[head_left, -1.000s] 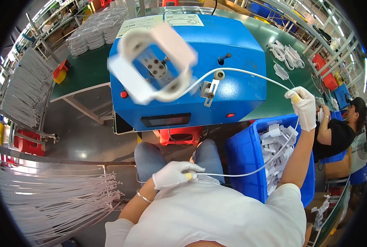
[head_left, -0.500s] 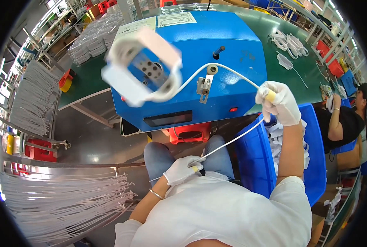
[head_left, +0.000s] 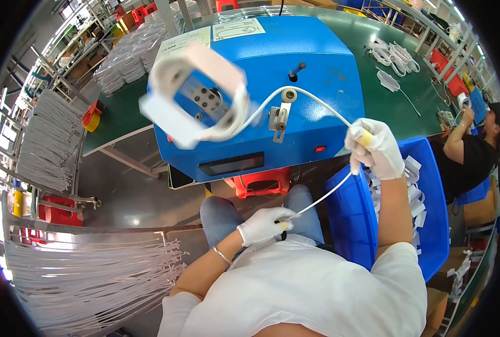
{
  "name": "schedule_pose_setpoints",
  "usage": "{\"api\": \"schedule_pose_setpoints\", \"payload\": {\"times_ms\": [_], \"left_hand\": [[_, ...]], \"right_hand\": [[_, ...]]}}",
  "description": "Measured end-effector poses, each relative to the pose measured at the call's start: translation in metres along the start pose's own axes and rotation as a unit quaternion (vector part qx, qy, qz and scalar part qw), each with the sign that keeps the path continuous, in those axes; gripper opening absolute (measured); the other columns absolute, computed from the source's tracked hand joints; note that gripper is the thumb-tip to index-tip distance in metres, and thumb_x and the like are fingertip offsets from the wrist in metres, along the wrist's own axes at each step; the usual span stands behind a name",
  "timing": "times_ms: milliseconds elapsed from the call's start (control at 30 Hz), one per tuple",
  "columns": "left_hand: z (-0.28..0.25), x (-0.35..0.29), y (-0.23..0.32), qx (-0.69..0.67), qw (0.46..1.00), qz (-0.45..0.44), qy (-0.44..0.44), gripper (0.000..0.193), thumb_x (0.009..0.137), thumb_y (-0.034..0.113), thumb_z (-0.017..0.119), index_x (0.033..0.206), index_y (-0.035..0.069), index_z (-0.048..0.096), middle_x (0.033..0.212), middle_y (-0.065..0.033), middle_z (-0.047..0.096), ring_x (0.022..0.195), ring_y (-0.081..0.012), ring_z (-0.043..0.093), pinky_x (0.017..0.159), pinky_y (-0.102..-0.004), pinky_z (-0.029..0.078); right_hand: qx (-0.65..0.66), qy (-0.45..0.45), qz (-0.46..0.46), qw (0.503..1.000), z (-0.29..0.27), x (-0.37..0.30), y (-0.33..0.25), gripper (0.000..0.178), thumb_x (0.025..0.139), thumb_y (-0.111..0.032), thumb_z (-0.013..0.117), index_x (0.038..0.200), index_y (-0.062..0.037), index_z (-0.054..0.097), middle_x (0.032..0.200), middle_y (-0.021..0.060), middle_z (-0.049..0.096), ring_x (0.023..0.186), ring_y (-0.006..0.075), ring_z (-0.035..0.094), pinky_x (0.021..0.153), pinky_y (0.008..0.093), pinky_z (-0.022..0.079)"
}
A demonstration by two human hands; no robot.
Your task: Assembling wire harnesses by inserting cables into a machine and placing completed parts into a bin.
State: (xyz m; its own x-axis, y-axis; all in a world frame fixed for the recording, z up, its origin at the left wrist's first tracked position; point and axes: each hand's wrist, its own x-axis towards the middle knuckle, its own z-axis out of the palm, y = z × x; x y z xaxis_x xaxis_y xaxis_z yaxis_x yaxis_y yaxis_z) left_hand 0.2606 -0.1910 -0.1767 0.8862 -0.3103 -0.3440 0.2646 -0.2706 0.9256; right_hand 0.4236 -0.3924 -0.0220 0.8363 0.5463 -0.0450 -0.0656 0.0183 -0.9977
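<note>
A white cable [head_left: 323, 103] runs from the blurred winding head [head_left: 196, 101] of a blue machine [head_left: 311, 62], over a small guide roller [head_left: 289, 95], to my right hand [head_left: 375, 148]. That gloved hand is closed round the cable, with yellow tape on a finger. From there the cable slopes down to my left hand [head_left: 265, 226], gloved and closed on it near my lap. White coils of cable are wrapped on the winding head, which is smeared by motion.
A blue bin [head_left: 351, 219] with white paper strips stands at my right. Long white cables [head_left: 92, 281] lie on a rack at left. Cable coils [head_left: 393, 59] rest on the green table [head_left: 418, 112]. A co-worker [head_left: 474, 151] sits at far right.
My left hand has moved right and slightly up along with the cable, so the stretch between my hands is shorter. My right hand has lowered a little. The winding head stays blurred.
</note>
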Motion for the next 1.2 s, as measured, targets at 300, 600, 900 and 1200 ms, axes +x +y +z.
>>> {"api": "schedule_pose_setpoints", "payload": {"times_ms": [300,600,900,1200], "left_hand": [[-0.054,-0.024,0.079,0.335,0.922,0.19,-0.028,0.042,0.086,0.024,0.062,0.125,0.01,0.056,0.107,-0.0101,0.065,0.093,-0.0219,0.064,0.083,-0.0319,0.05],[-0.162,-0.138,0.212,0.262,0.942,0.175,0.116,0.018,0.08,0.006,0.067,0.097,0.001,0.069,0.086,-0.0097,0.069,0.083,-0.0147,0.064,0.08,-0.0298,0.051],[-0.23,-0.04,0.257,0.385,0.8,0.404,0.22,0.023,0.078,-0.006,0.057,0.09,0.005,0.073,0.093,-0.0095,0.069,0.084,-0.0169,0.063,0.081,-0.0254,0.049],[-0.247,-0.071,0.245,0.404,0.853,0.259,0.206,0.027,0.072,-0.006,0.061,0.095,0.004,0.073,0.083,-0.0083,0.069,0.074,-0.0146,0.061,0.074,-0.0269,0.05]], "right_hand": [[-0.103,0.006,-0.058,0.993,0.039,0.018,-0.03,0.02,0.087,-0.017,0.061,0.078,0.0007,0.061,0.061,0.0021,0.055,0.04,0.008,0.048,0.042,0.0201,0.044],[-0.509,0.102,-0.487,0.702,0.033,0.076,-0.056,0.003,0.079,-0.004,0.065,0.081,-0.0049,0.067,0.076,0.0084,0.062,0.064,0.0211,0.059,0.06,0.0272,0.047],[-0.571,0.093,-0.606,0.545,0.098,0.193,-0.096,0.011,0.082,-0.023,0.065,0.086,-0.0146,0.07,0.082,0.0044,0.066,0.077,0.0199,0.063,0.072,0.0296,0.053],[-0.452,0.086,-0.581,0.672,0.127,0.152,-0.089,0.025,0.08,-0.013,0.067,0.105,-0.0109,0.066,0.098,0.0108,0.064,0.092,0.027,0.061,0.08,0.033,0.049]]}}
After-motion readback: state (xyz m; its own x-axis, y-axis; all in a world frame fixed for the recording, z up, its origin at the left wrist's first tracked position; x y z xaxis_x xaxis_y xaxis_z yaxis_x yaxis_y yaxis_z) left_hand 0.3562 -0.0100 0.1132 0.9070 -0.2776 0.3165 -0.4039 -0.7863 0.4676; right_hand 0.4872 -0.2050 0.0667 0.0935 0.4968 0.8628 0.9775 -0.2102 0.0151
